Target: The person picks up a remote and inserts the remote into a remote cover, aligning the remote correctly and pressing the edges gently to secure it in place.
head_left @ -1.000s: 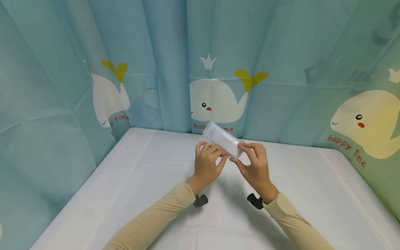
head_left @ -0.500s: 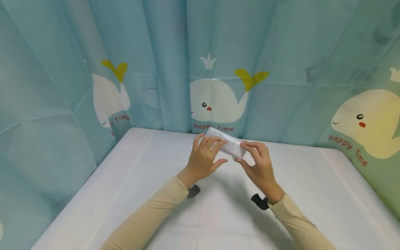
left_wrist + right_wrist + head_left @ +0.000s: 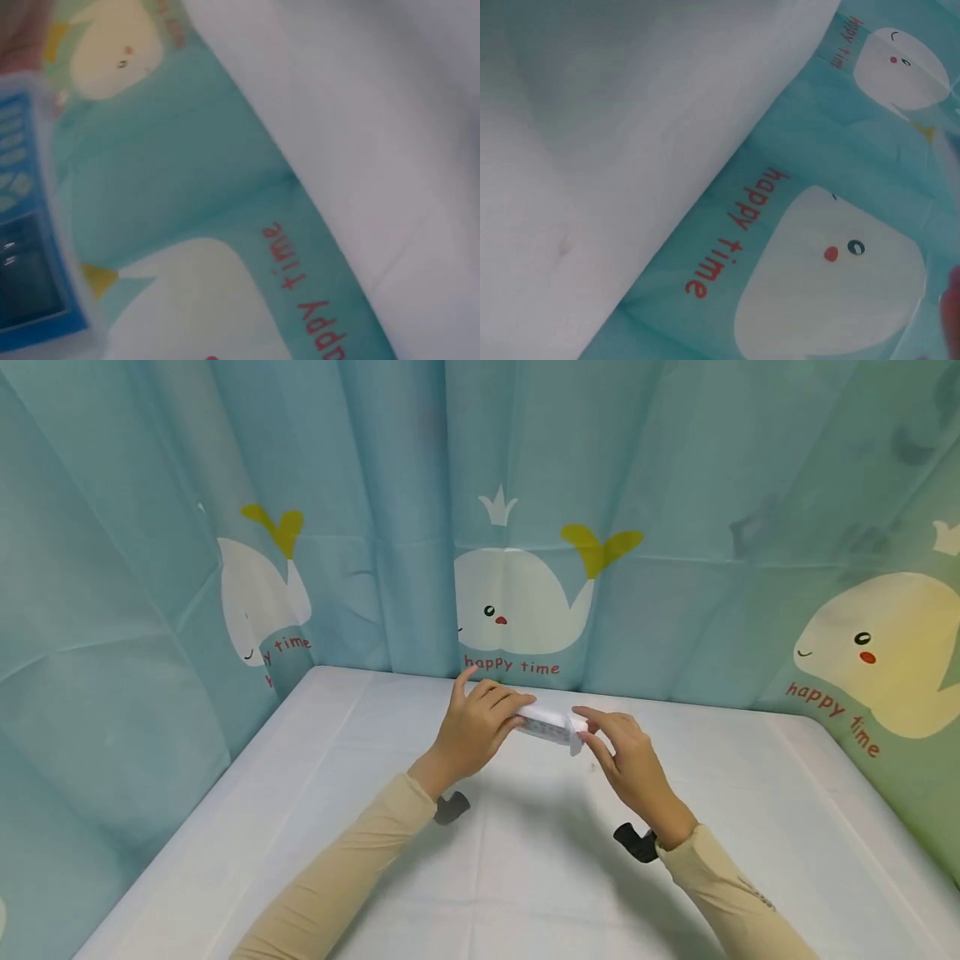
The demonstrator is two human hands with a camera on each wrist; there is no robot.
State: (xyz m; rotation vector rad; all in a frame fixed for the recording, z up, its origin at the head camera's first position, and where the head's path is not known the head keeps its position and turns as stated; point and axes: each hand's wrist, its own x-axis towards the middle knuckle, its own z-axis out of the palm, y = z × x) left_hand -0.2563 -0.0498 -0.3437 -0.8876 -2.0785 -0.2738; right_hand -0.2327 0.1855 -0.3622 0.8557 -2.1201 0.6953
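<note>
A white remote control (image 3: 543, 724) is held above the far part of the table, lying crosswise between both hands in the head view. Its blue face (image 3: 36, 255), with a dark screen and pale buttons, shows in the left wrist view. My left hand (image 3: 474, 727) grips the remote's left end between fingers and thumb. At the other end, my right hand (image 3: 618, 756) pinches the remote's tip, where a translucent plastic flap (image 3: 576, 737) sticks out. Only a blurred bit of finger (image 3: 952, 307) appears at the right wrist view's edge.
A white-covered table (image 3: 360, 793) spreads beneath the hands. Blue curtains (image 3: 405, 527) printed with whales stand along its back and sides. Dark wrist-worn pieces show below the left wrist (image 3: 452, 808) and right wrist (image 3: 636, 843).
The remote has turned from a slant to nearly level and come lower. My left hand has shifted left, loosened its fingers, then taken the left end. My right hand has moved slightly right.
</note>
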